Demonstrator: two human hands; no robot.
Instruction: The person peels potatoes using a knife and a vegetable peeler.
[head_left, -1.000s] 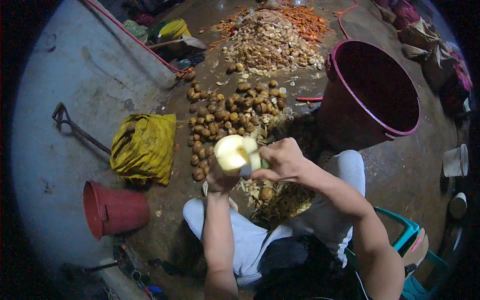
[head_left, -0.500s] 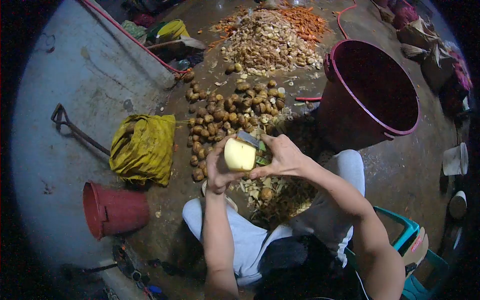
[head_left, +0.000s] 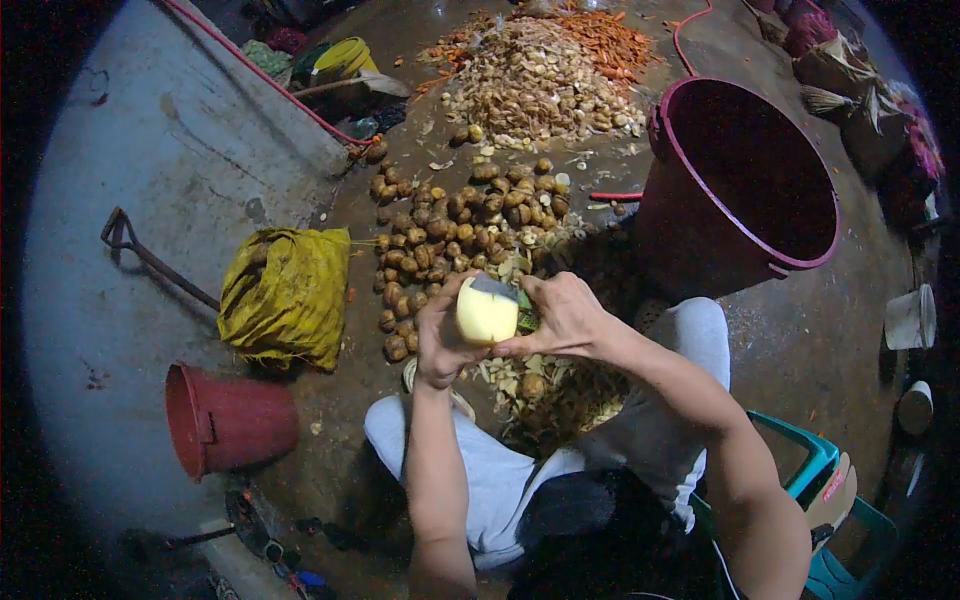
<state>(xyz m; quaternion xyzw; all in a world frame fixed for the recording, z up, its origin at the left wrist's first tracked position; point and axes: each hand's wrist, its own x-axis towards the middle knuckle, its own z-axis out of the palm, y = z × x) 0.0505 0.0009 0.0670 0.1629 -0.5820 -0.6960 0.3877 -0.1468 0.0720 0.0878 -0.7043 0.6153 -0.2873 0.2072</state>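
Observation:
My left hand [head_left: 443, 335] is closed around a pale yellow peeled potato [head_left: 485, 318], holding it from the left side. In my right hand [head_left: 568, 315] is a knife [head_left: 495, 288] with a wide grey blade and what looks like a green handle, mostly hidden by the fingers. The blade lies against the top of the potato, and my right thumb presses near its lower right side. Beyond my hands, several brown unpeeled potatoes [head_left: 430, 235] spread over the floor. Pale peelings [head_left: 510, 385] lie below my hands, between my legs.
A tall maroon tub [head_left: 690, 215] stands at the right. To the left are a yellow sack [head_left: 285, 305], a red bucket [head_left: 245, 420] and a long-handled tool [head_left: 160, 265]. Farther back rises a heap of pale scraps [head_left: 540, 85] beside orange peelings [head_left: 610, 45]. A teal stool [head_left: 800, 440] sits at lower right.
The potato has turned and shifted slightly right in my left hand. The knife blade now lies flatter over its top edge. Surrounding things stay where they were.

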